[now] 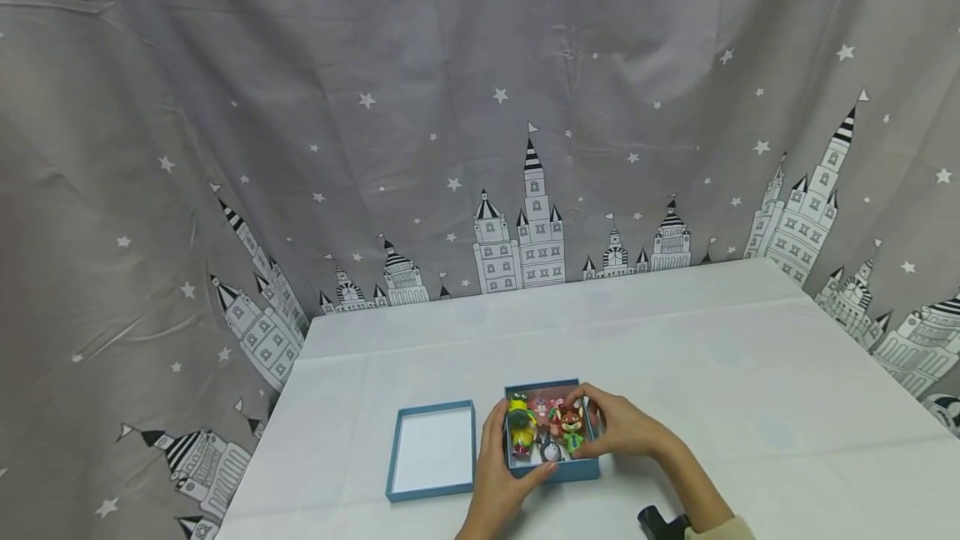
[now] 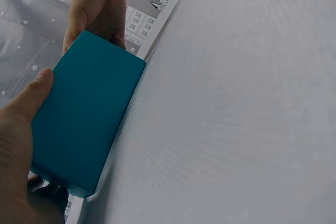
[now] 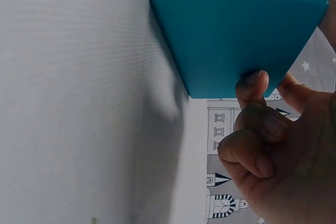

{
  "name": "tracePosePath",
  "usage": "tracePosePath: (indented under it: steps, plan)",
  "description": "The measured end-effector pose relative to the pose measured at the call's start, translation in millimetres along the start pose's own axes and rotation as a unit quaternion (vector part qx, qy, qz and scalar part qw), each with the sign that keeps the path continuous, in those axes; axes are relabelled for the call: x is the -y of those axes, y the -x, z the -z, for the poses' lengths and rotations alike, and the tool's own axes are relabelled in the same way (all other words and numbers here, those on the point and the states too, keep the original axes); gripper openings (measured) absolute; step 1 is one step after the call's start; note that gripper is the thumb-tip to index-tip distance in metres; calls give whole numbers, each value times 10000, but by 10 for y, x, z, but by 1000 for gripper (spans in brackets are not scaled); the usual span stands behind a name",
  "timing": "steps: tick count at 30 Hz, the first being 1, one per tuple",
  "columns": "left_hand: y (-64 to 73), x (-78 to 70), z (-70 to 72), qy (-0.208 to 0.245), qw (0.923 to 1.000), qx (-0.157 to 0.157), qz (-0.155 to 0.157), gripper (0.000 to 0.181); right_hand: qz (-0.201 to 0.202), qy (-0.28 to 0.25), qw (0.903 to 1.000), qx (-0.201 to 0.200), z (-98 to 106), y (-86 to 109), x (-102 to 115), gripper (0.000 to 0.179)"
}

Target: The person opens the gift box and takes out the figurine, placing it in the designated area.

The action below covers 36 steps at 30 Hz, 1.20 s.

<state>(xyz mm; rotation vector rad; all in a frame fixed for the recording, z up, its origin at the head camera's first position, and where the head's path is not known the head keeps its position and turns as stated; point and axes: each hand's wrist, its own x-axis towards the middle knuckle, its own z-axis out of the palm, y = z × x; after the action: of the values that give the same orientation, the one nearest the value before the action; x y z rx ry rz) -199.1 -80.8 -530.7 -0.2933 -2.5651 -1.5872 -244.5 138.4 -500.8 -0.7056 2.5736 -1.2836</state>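
Note:
A blue box (image 1: pixel 570 471) full of small toy figures stands on the white table. My left hand (image 1: pixel 497 473) grips its left side, thumb at the front rim and fingers along the side. At the right end, my right hand (image 1: pixel 626 426) reaches over the rim, thumb and index finger around a fox figure (image 1: pixel 572 422) in a green shirt. Its other fingers (image 3: pixel 252 85) curl against the outer wall. Also inside are a yellow figure (image 1: pixel 521 432) on the left, a grey round figure (image 1: pixel 551 448) at the front and pink figures (image 1: pixel 542 408) behind.
Left of the box lies a blue-edged lid (image 1: pixel 432 450), white inside up. A black device (image 1: pixel 660 523) is by the right wrist at the front. Behind the table (image 1: pixel 720 340) hangs a grey curtain (image 1: pixel 420 148) printed with castles and stars.

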Motion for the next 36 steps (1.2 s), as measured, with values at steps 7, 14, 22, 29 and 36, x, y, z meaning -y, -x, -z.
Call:
tracePosePath:
  steps: [7,14,22,29,36]
  plan:
    - [10,8,-5,-2,10000,-23,-56,100,121,78,9999,-89,-20,3,-18,61]
    - [12,8,-4,5,10000,-18,-32,100,154,76,9997,-175,-35,9,-19,60]
    - [13,0,7,22,10000,13,74,101,159,140,9994,-283,-41,8,-25,60]
    - [14,1,9,-30,10000,23,18,101,170,298,9981,-512,-46,6,-24,59]
    - [9,1,9,-13,10000,14,16,101,187,364,9969,-674,-57,-4,-31,59]
